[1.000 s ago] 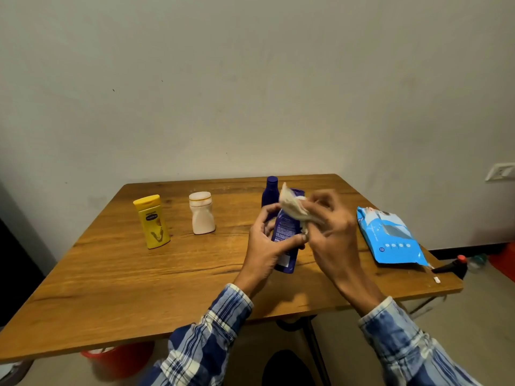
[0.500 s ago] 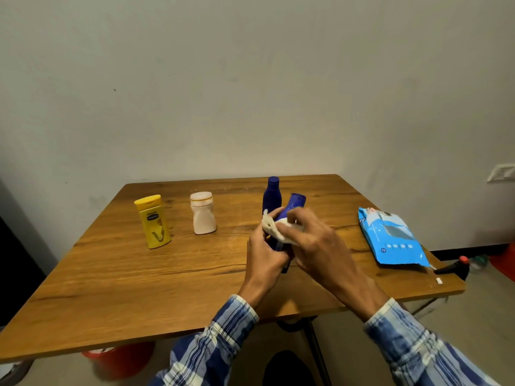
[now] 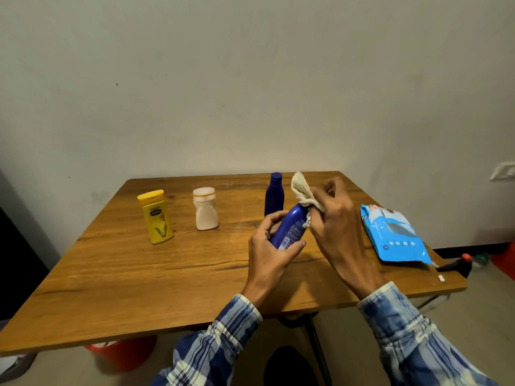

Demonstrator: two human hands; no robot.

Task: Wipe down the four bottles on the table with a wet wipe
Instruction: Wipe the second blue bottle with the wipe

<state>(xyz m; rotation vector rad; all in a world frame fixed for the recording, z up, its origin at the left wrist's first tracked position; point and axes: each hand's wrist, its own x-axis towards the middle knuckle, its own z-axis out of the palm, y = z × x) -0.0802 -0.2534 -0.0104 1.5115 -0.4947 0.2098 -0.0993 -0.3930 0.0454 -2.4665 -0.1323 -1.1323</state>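
Head | left hand (image 3: 269,253) grips blue bottle (image 3: 289,229) | right hand (image 3: 333,215) clutching wipe (image 3: 303,195), now raised to cap

On the counter (image 3: 117,277) three bottles stand in a row, the leftmost bottle (image 3: 156,216), the middle bottle (image 3: 205,208) and the rightmost bottle (image 3: 274,194), with the wipes pack (image 3: 394,237) lying far right.

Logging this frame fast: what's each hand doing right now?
Left hand: closed around the blue bottle, held tilted above the table.
Right hand: closed on the wipe at the bottle's top.
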